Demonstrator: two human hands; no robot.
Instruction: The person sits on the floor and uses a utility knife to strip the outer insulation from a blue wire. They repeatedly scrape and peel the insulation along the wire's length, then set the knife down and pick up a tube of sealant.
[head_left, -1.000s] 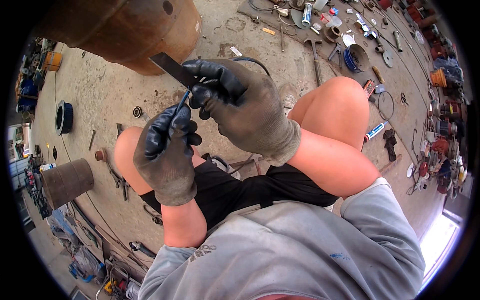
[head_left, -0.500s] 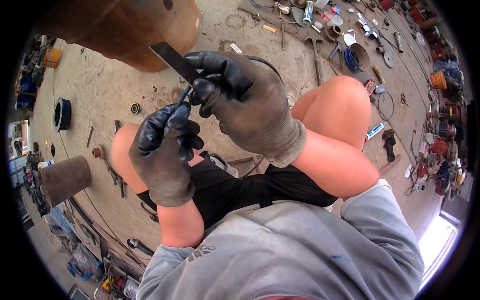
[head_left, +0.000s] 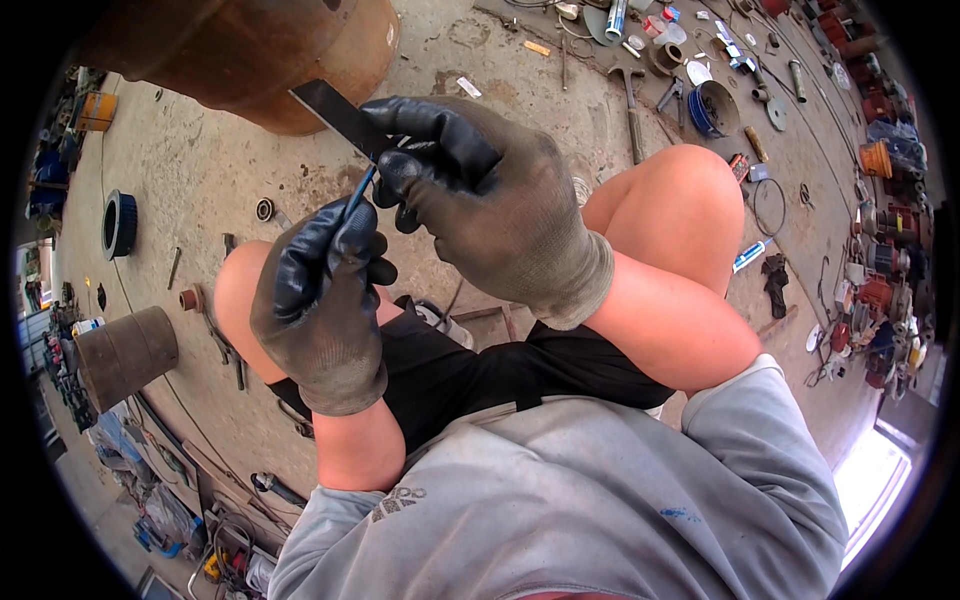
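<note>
Head view: at left, thumb and fingers of the left hand are pressed together, pinching. Beyond them, a dark flat strip is angled from far left to near right. A blue cable, held in that pinch, is slanted far and right toward the strip's near end, which is pinched by the right hand.

I see this through the left one of two wide fisheye cameras worn side by side on my head, tipped steeply down past my grey shirt, which looms nearest along the lower edge. My left hand and right hand sit close, above mid-picture, while the floor spreads farther below, bending toward the dark rim.
</note>
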